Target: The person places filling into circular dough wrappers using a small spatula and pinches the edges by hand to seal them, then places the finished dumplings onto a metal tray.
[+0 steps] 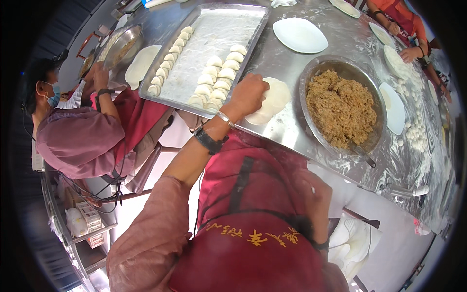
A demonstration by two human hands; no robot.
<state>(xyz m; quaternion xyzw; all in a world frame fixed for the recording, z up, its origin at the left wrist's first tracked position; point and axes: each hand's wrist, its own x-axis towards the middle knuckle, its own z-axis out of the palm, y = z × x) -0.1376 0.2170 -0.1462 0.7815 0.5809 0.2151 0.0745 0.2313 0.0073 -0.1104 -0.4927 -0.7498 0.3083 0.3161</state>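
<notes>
My left hand [251,93] rests at the left side of a few overlapping round dough wrappers [274,98] near the metal table's edge, its fingertips on the dough; whether it grips one cannot be told. My right hand [316,189] hangs low beside the red apron, blurred, its fingers hard to make out. Left of the wrappers lies a floured metal tray [222,22] with rows of folded dumplings [212,79] along both long sides. To the right stands a steel bowl [381,120] of brown minced filling [339,109], a metal spatula or spoon handle [365,155] leaning out of it.
A white plate [300,35] lies beyond the wrappers. Further right are another plate [394,109], small dough pieces [416,131] and loose flour. A masked co-worker [78,135] sits at the left by a steel bowl [124,47]; other people's arms [412,53] reach in at the upper right.
</notes>
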